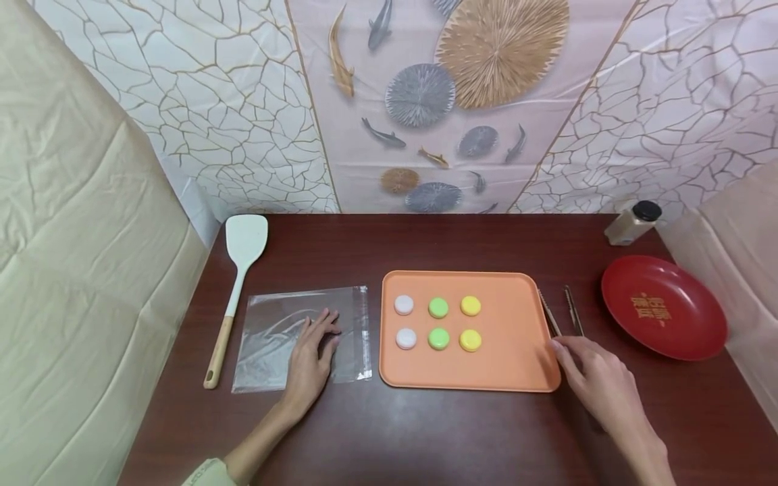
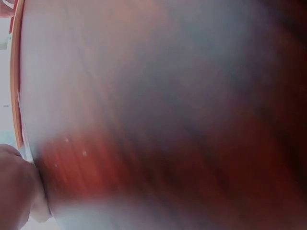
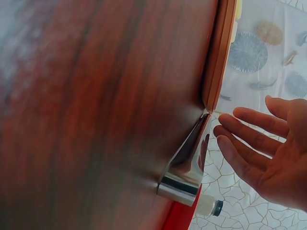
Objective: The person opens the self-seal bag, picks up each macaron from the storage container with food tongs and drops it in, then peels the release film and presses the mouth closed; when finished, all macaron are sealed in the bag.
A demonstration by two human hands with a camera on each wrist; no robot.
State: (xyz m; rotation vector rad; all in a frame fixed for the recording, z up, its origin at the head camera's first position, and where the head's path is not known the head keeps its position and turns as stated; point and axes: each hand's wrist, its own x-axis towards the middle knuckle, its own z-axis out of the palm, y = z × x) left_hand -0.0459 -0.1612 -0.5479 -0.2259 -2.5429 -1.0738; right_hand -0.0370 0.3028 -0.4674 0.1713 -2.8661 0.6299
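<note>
My left hand [image 1: 308, 368] rests with relaxed, spread fingers on a clear plastic bag [image 1: 267, 351]. On the right, my right hand [image 1: 598, 378] is over a pair of metal tongs [image 3: 180, 184], near the right edge of the orange tray [image 1: 513, 317]. In the right wrist view its fingers [image 3: 254, 139] are extended and apart from the tongs, with nothing between them. Macarons lie on the tray in two rows: white [image 1: 404, 305], green [image 1: 438, 308] and yellow [image 1: 471, 306]. In the left wrist view only part of the left hand [image 2: 19, 187] shows, at the lower left.
A white spatula [image 1: 244, 243] with a wooden handle lies on the left of the dark wooden table [image 1: 389, 439]. To the right are a red plate [image 1: 687, 317] with gold characters and a jar [image 1: 629, 226] with a black lid. Patterned cloth [image 1: 419, 148] hangs behind.
</note>
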